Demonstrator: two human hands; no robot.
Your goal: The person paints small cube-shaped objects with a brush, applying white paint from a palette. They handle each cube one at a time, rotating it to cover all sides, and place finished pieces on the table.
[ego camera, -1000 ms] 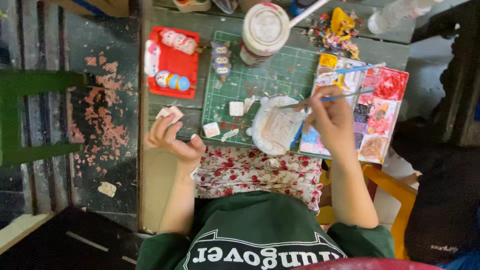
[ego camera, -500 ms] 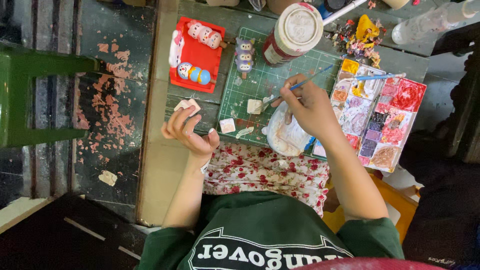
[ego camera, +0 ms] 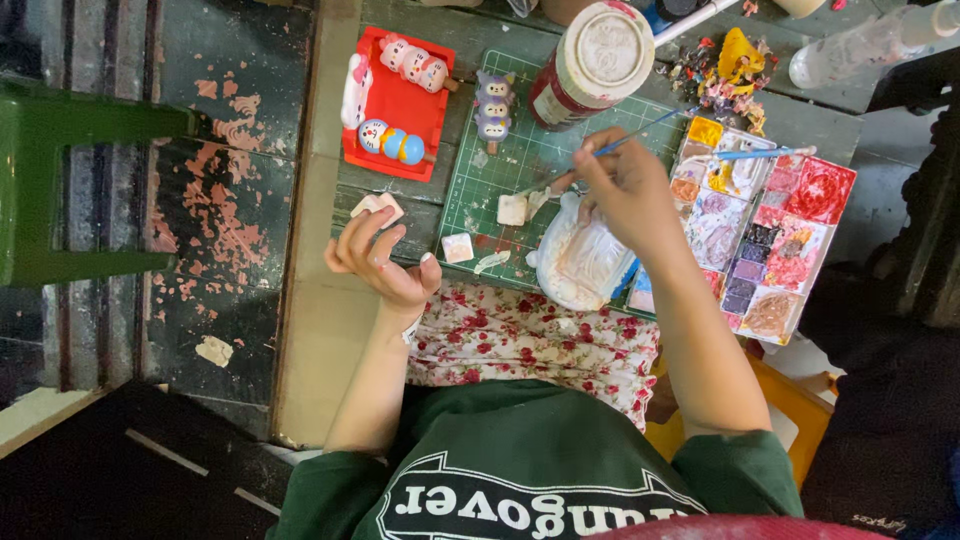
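We note left hand (ego camera: pixel 375 255) near table edge, fingers pinched on small pale piece (ego camera: pixel 377 205); bare wood left of it. Right hand (ego camera: pixel 625 190) over white smeared plate (ego camera: pixel 580 265), fingers clamped on thin blue brush (ego camera: pixel 625 142). Gridded green cutting mat (ego camera: pixel 520 160) beneath. Farther: red tray (ego camera: pixel 395 105) of glossy figurines left, paint palette (ego camera: pixel 770 240) right, lidded jar (ego camera: pixel 590 65) crowding far side.

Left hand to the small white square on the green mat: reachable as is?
Probably yes. The left hand holds a small pale piece, but the white square lies right beside it on the green mat, nothing between.
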